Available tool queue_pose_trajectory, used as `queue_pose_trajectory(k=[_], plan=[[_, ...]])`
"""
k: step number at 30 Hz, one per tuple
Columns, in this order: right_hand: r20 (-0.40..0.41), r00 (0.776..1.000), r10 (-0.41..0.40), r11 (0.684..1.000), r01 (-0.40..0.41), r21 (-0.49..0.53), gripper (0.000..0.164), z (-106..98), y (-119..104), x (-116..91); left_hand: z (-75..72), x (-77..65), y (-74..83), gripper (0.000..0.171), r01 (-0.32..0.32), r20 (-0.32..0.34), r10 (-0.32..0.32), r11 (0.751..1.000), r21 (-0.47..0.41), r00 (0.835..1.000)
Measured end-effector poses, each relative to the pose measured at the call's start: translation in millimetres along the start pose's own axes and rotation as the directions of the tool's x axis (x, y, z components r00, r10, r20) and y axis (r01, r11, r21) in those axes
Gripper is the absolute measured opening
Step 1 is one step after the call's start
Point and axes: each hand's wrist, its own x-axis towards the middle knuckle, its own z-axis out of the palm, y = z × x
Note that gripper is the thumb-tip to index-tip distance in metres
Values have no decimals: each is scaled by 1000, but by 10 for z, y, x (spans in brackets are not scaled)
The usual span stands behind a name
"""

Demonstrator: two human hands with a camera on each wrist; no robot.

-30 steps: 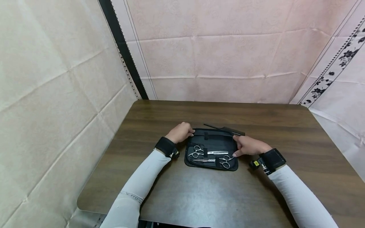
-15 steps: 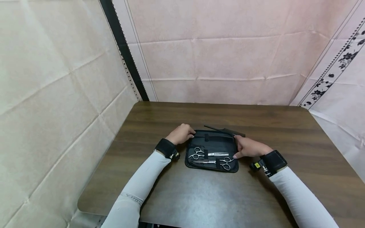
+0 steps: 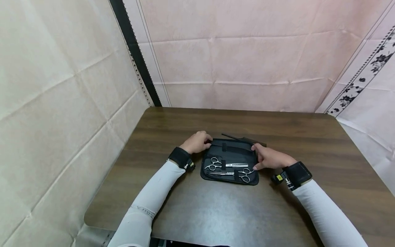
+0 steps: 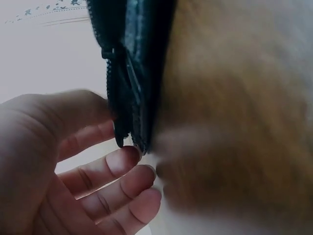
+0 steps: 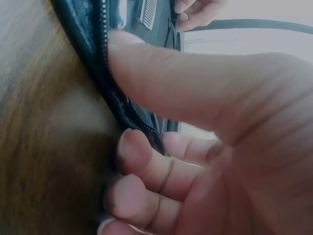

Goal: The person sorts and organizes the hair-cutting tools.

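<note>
A black zippered scissors case (image 3: 239, 156) lies unfolded on the table in the head view. Strapped inside are thinning scissors (image 3: 236, 165) and, nearer the person, plain hair scissors (image 3: 222, 173), both silver. My left hand (image 3: 197, 142) pinches the far left corner, its thumb and fingertips at the zipper edge (image 4: 109, 78) in the left wrist view. On the right side, my right hand (image 3: 271, 158) grips the rim, thumb over the zipper (image 5: 104, 39) and fingers curled at the outer edge. Behind the case lies a dark comb (image 3: 247, 140), partly hidden.
The case rests on a brown wooden table (image 3: 172, 206) with rounded corners. Pale cloth (image 3: 247, 61) hangs along the back and sides. Each wrist wears a black strap with a camera (image 3: 180, 157).
</note>
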Motion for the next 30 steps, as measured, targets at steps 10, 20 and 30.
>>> queue_pose_trajectory(k=[10,20,30], plan=[[10,1000,5,1000,-5,7,67,-13,3,6,-17,40,-13,34,7,-16,-7,1000,-11,1000],[2,1000,2,1000,-2,2,65,-20,-5,7,9,46,-25,25,-26,-7,27,999,20,1000],[2,1000,-17,1000,17,8,67,-20,23,7,-5,10,-18,31,-49,-33,51,997,52,998]])
